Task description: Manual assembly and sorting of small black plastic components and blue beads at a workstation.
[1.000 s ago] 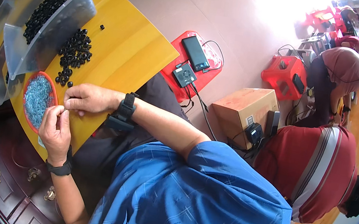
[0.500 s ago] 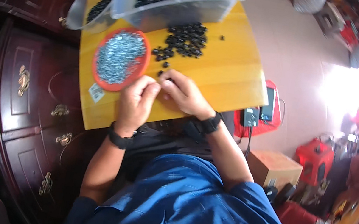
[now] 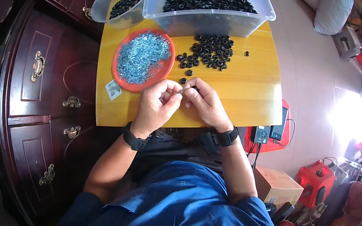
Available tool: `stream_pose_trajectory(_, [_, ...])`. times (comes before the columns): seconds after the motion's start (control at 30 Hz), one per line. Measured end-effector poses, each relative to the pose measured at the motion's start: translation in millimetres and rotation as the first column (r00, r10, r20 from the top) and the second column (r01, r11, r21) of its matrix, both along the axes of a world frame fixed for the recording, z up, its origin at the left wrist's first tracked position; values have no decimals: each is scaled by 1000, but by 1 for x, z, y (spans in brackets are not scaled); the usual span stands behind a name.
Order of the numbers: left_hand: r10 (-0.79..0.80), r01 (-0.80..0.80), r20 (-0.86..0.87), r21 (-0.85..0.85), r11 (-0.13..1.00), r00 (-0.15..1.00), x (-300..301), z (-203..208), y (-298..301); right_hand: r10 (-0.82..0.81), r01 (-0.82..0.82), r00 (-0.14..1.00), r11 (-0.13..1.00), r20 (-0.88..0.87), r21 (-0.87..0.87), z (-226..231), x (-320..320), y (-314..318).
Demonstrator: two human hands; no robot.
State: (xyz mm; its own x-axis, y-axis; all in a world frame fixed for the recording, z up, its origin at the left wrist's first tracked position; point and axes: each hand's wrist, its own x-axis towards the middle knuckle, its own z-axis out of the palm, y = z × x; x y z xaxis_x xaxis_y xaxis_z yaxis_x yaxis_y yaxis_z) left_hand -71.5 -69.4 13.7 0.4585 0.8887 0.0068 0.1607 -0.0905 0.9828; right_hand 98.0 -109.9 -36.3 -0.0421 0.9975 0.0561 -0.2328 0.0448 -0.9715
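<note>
My left hand (image 3: 160, 104) and my right hand (image 3: 208, 104) meet fingertip to fingertip over the near part of the yellow table. The left thumb and forefinger pinch a tiny silvery metal piece (image 3: 182, 91), mostly covered by the fingertips. The right fingers are closed in a pinch against it; a dark bit shows among them, too small to name. Just beyond the fingertips stands a small black ring-shaped part (image 3: 183, 81), with another black part (image 3: 189, 72) behind it. To the left, an orange-red plate (image 3: 165, 74) holds a heap of small silvery metal pieces (image 3: 142, 58).
Beyond my hands lies a loose pile of black parts (image 3: 214, 50), with one stray part (image 3: 247, 53) to its right. A large clear bin (image 3: 204, 23) and a smaller clear tub (image 3: 101, 5), both holding black parts, stand at the back. Dark wooden cabinets (image 3: 32, 105) flank the table's left.
The whole view has shifted, with the table and bins now lying further right in the picture. My hands stay together in a pinch, and the silvery piece between them now shows.
</note>
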Motion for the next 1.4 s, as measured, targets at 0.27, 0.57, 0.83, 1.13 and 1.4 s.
stream_pose_trajectory(0.27, [20, -19, 46, -34, 999, 999, 3, -13, 1, 6, -7, 999, 999, -38, -32, 3, 1, 1])
stream_pose_trajectory(0.57, [68, -64, 60, -74, 995, 996, 9, -16, -5, -77, 75, 996, 997, 48, 34, -4, -5, -1])
stream_pose_trajectory(0.83, [37, -28, -43, 200, 979, 998, 11, -21, 1, -30, 29, 999, 1000, 21, 6, -1, -4, 0])
stream_pose_trajectory(1.13, [39, -8, -68, 395, 919, 997, 13, -10, 2, 115, -133, 971, 989, -211, -71, -4, 4, -2])
stream_pose_trajectory(1.4, [25, 88, -184, 580, 810, 983, 12, -1, 4, 82, -134, 942, 981, -327, -140, 5, 9, -2])
